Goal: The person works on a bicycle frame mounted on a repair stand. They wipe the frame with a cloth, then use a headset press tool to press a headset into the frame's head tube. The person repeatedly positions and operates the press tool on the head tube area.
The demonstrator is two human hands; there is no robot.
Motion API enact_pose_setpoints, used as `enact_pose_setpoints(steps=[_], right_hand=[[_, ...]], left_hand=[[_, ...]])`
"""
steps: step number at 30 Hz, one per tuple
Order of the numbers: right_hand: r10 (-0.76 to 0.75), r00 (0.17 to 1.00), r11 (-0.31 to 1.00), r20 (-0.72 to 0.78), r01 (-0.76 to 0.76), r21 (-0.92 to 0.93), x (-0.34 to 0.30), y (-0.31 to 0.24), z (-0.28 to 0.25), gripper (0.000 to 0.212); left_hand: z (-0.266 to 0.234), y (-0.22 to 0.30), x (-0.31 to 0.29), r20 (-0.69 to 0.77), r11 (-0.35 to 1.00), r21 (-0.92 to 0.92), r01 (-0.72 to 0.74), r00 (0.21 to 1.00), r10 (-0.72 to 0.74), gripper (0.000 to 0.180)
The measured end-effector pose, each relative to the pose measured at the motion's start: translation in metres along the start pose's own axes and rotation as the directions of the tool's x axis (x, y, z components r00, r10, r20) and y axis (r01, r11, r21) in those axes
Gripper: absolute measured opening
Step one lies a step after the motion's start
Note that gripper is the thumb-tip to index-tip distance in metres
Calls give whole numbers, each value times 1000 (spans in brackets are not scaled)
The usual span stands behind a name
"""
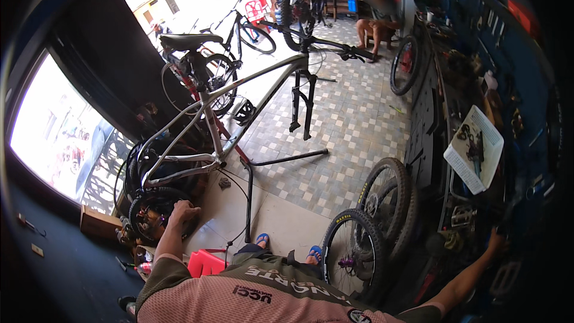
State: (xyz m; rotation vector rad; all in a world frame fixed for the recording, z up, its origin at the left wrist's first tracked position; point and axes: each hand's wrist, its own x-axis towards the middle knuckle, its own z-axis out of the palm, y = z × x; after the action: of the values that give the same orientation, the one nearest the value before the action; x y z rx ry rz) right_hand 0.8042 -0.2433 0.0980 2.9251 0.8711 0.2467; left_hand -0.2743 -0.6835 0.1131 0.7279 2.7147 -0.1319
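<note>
My left hand [185,210] is raised beside the rear end of a bicycle frame [230,87], its fingers curled together; whatever they hold, if anything, does not show. The silver-grey frame hangs on a black and red repair stand [248,179], with saddle [190,42], handlebar and front fork [303,107] fitted and no wheels on. Over at the workbench on the right, my right hand [496,241] reaches into the dark area below a white plastic basket [476,149]. Shadow hides its fingers. Small dark parts [476,146] lie in the basket.
Loose wheels [354,251] lean against the bench at lower right; another wheel [405,66] stands farther along. A red plastic stool [206,263] is by my legs. A seated person [376,27] is at the back. Other bicycles [239,36] stand near the bright doorway. Tools [496,27] hang on the right wall.
</note>
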Motion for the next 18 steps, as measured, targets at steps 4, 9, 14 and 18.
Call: enact_pose_setpoints(steps=[4, 9, 14, 18], right_hand=[[-113, 993, 992, 42, 115, -53, 14, 7, 3, 86], [-44, 999, 993, 7, 45, -107, 5, -2, -7, 91], [-36, 998, 982, 58, 46, -184, 2, 2, -23, 94], [25, 998, 987, -50, -33, -160, -5, -3, -19, 94]], left_hand=[[2, 7, -22, 109, 992, -32, 125, 987, -121, 59], [11, 1, -15, 107, 993, -49, 108, 989, -102, 60], [8, 22, -13, 76, 998, -49, 43, 996, -39, 49], [6, 15, -15, 73, 997, -56, 51, 996, -47, 47]])
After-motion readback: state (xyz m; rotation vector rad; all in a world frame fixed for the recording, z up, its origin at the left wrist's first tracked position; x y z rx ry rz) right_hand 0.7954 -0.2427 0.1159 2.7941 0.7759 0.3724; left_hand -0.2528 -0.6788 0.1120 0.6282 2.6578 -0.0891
